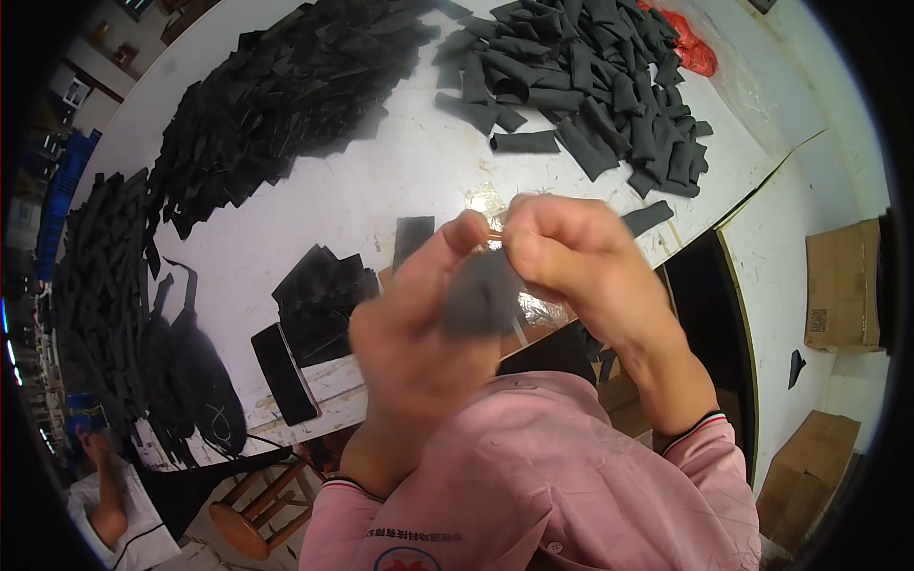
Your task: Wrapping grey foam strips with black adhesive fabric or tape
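Both of my hands are raised close to the camera above the white table (419,181), in pink sleeves. My left hand (419,324) and my right hand (571,257) pinch the same dark grey fabric piece (481,290) between thumbs and fingers at its top edge. The piece hangs down between the hands and looks blurred. Below the hands on the table lie a small stack of black fabric squares (319,300) and a single black strip (411,238).
A large heap of black fabric pieces (286,95) covers the far left, another heap of dark strips (590,86) the far right, with a red bag (690,48) behind. A black phone (284,373) lies near the table edge. A wooden stool (252,514), cardboard boxes (843,285) and another person (105,485) are around.
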`<action>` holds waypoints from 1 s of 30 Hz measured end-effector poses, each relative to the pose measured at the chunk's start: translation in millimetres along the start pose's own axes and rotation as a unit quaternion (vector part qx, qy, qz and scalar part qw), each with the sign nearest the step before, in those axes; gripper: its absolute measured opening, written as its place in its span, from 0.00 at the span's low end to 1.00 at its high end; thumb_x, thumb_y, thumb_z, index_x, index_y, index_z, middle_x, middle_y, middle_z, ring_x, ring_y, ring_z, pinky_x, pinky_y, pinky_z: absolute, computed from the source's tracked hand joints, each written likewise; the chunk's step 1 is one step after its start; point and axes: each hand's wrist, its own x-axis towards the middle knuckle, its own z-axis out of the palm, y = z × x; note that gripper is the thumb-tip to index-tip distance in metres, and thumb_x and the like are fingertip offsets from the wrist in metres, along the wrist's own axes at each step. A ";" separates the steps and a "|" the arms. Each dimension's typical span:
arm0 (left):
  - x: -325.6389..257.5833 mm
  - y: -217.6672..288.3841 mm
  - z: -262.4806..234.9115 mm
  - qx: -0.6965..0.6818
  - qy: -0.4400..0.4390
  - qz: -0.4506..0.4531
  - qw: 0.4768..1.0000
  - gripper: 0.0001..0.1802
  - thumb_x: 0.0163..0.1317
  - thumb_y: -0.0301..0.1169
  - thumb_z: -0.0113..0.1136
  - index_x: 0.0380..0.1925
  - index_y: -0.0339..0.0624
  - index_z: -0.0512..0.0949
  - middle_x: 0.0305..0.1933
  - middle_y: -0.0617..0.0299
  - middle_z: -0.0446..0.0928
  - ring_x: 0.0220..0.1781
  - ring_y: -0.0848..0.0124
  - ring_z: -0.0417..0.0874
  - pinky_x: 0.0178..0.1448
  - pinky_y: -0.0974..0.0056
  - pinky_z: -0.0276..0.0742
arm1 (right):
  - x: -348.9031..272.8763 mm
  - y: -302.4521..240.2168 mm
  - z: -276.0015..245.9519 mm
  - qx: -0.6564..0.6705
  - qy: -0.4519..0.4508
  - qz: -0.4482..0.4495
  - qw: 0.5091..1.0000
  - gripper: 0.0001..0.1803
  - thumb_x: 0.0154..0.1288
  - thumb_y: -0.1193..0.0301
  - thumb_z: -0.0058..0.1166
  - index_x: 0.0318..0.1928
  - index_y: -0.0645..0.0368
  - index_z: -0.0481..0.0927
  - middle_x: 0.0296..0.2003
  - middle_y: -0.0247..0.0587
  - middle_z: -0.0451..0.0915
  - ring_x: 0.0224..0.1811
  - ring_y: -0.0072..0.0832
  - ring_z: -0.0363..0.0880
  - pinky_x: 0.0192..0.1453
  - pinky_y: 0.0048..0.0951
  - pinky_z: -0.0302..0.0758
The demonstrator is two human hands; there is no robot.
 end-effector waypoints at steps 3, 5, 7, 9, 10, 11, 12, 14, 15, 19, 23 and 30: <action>8.4 12.3 -53.4 -0.051 0.168 0.044 0.983 0.14 0.63 0.25 0.33 0.43 0.30 0.67 0.41 0.53 0.75 0.05 0.83 0.56 0.07 0.79 0.51 | 13.7 53.7 -28.5 0.152 -0.011 0.109 0.982 0.10 0.56 0.65 0.54 0.25 0.57 0.71 0.20 0.25 0.66 0.19 0.13 0.58 0.23 0.13 0.57; 6.8 8.5 -67.2 -0.027 0.160 0.069 0.984 0.14 0.62 0.24 0.33 0.43 0.29 0.67 0.42 0.54 0.74 0.05 0.83 0.56 0.07 0.79 0.51 | 14.0 64.9 -26.4 0.143 0.000 0.081 0.986 0.12 0.57 0.64 0.53 0.25 0.58 0.72 0.19 0.26 0.66 0.19 0.14 0.59 0.22 0.14 0.57; 5.0 9.9 -65.7 -0.001 0.151 0.091 0.984 0.14 0.62 0.23 0.33 0.43 0.28 0.66 0.43 0.55 0.74 0.05 0.83 0.57 0.07 0.78 0.51 | 16.8 66.6 -25.2 0.135 0.012 0.049 0.990 0.13 0.58 0.64 0.52 0.24 0.60 0.72 0.18 0.26 0.67 0.18 0.14 0.60 0.21 0.15 0.58; 9.7 13.1 -51.5 -0.075 0.195 0.051 0.977 0.15 0.64 0.27 0.34 0.44 0.33 0.68 0.21 0.63 0.71 0.06 0.83 0.54 0.09 0.78 0.49 | 27.1 60.3 -32.7 0.105 -0.019 0.067 0.992 0.13 0.58 0.63 0.52 0.24 0.60 0.73 0.19 0.27 0.68 0.18 0.14 0.60 0.21 0.14 0.57; 11.7 12.5 -43.5 -0.072 0.192 0.049 0.977 0.15 0.64 0.27 0.34 0.44 0.33 0.68 0.21 0.63 0.71 0.06 0.83 0.54 0.09 0.78 0.49 | 30.4 53.8 -31.7 0.104 -0.019 0.062 0.992 0.13 0.58 0.63 0.52 0.24 0.60 0.73 0.19 0.27 0.68 0.18 0.14 0.60 0.21 0.14 0.57; 12.1 11.8 -36.2 -0.112 0.165 0.062 0.978 0.15 0.63 0.26 0.34 0.44 0.32 0.68 0.20 0.64 0.70 0.06 0.83 0.54 0.09 0.78 0.50 | 33.7 45.8 -27.2 0.100 -0.057 0.045 0.992 0.13 0.59 0.63 0.52 0.24 0.60 0.73 0.19 0.27 0.68 0.18 0.14 0.60 0.21 0.14 0.58; 12.5 11.8 -32.9 -0.151 0.139 0.075 0.976 0.15 0.62 0.25 0.34 0.45 0.31 0.68 0.19 0.65 0.69 0.07 0.83 0.55 0.09 0.78 0.50 | 36.1 41.4 -25.0 0.096 -0.095 0.028 0.990 0.13 0.59 0.62 0.52 0.24 0.59 0.73 0.19 0.27 0.68 0.18 0.14 0.60 0.21 0.14 0.58; 7.9 14.2 -56.2 -0.152 0.144 0.084 0.974 0.15 0.62 0.25 0.34 0.45 0.31 0.67 0.20 0.65 0.70 0.07 0.83 0.55 0.09 0.78 0.50 | 35.0 51.2 -26.7 0.083 -0.074 0.055 0.992 0.13 0.59 0.62 0.51 0.25 0.59 0.73 0.19 0.27 0.69 0.18 0.14 0.60 0.21 0.14 0.58; 6.5 14.7 -64.7 -0.155 0.150 0.094 0.972 0.15 0.62 0.24 0.33 0.45 0.31 0.67 0.21 0.65 0.70 0.07 0.83 0.55 0.09 0.78 0.50 | 33.0 58.8 -28.0 0.070 -0.052 0.083 0.993 0.13 0.59 0.62 0.51 0.25 0.59 0.74 0.19 0.27 0.69 0.18 0.14 0.61 0.22 0.14 0.59; -11.0 9.1 -89.7 0.037 0.166 0.073 0.983 0.17 0.60 0.23 0.34 0.48 0.30 0.65 0.35 0.55 0.76 0.07 0.84 0.57 0.10 0.78 0.53 | 16.7 82.6 -34.7 0.085 -0.044 0.092 0.991 0.12 0.60 0.63 0.50 0.27 0.59 0.74 0.21 0.27 0.70 0.19 0.14 0.62 0.23 0.14 0.60; -3.6 -11.0 -42.6 0.389 0.089 0.160 0.903 0.19 0.58 0.20 0.43 0.50 0.33 0.60 0.33 0.52 0.76 0.08 0.84 0.59 0.11 0.79 0.54 | 22.2 73.4 -40.9 0.068 -0.138 -0.007 0.988 0.10 0.61 0.65 0.49 0.27 0.57 0.71 0.21 0.25 0.68 0.23 0.13 0.62 0.28 0.14 0.60; -11.6 -6.1 -68.1 0.500 0.200 0.148 0.829 0.14 0.59 0.21 0.47 0.46 0.33 0.63 0.30 0.59 0.74 0.11 0.85 0.58 0.14 0.79 0.51 | 25.8 96.7 -42.5 0.057 -0.106 0.028 0.992 0.09 0.61 0.66 0.48 0.27 0.57 0.71 0.21 0.23 0.66 0.24 0.12 0.60 0.29 0.15 0.60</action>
